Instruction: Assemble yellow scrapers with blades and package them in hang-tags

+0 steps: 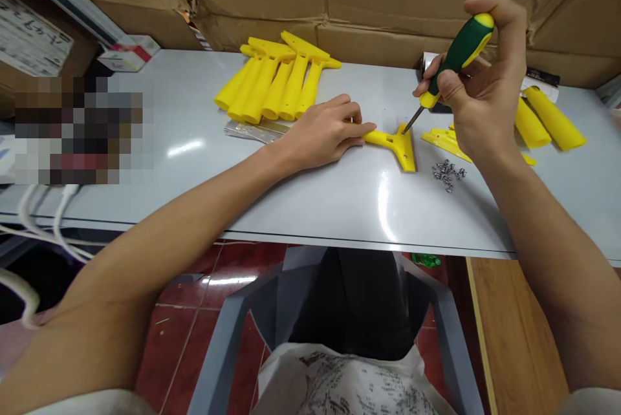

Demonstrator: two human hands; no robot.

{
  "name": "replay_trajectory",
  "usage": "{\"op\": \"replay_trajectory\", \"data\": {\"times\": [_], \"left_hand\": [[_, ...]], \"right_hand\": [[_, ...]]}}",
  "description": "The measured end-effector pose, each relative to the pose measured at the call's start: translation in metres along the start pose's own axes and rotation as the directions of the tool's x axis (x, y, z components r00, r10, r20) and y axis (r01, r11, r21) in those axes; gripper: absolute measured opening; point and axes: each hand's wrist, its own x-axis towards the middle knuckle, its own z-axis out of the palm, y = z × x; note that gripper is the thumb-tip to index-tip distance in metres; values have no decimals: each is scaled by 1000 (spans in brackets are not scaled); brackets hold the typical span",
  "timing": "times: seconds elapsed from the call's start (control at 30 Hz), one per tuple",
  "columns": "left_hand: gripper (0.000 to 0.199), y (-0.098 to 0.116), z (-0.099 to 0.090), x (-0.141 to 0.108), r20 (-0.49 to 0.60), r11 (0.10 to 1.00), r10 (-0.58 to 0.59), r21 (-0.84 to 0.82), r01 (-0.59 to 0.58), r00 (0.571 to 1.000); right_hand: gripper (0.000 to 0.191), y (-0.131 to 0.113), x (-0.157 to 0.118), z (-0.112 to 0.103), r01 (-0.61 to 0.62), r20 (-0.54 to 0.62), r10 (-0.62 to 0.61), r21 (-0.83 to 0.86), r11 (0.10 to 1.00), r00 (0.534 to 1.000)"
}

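My left hand (334,129) is closed round the handle of a yellow plastic scraper (403,147) that lies flat on the table. In my right hand (490,85) is a green and yellow screwdriver (460,50), tilted, its tip down at the upper part of the scraper's head. A screw shows in the lower part of that head. Right of the scraper lie a small heap of silver screws (448,174) and some flat yellow plastic pieces (446,141), partly behind my right hand.
Several yellow scrapers (279,79) lie stacked at the back, with clear-wrapped strips (252,131) before them. Yellow tubular handles (555,119) lie at the right. Cardboard (369,1) walls the rear; a small box (129,53) and white cables (61,221) are at left.
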Motion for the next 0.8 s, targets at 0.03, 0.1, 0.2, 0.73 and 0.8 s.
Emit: {"op": "replay_trajectory", "data": {"times": [0.03, 0.1, 0.2, 0.73, 0.8], "left_hand": [[32, 1, 0, 0, 6, 1000, 2, 4, -2, 1000], [33, -1, 0, 0, 12, 1000, 6, -11, -6, 1000], [33, -6, -1, -1, 9, 999, 12, -41, -12, 1000], [34, -2, -2, 0, 26, 998, -17, -61, 19, 1000], [34, -1, -3, -1, 27, 998, -22, -59, 24, 999]], "right_hand": [[51, -3, 1, -1, 35, -5, -35, 18, 999, 999], [47, -8, 4, -4, 69, 49, -72, 58, 996, 996], [52, -15, 8, -10, 40, 189, -62, 115, 993, 980], [59, -13, 9, -7, -65, 96, 58, 73, 995, 994], [59, -16, 7, -2, -53, 33, 51, 64, 997, 998]]}}
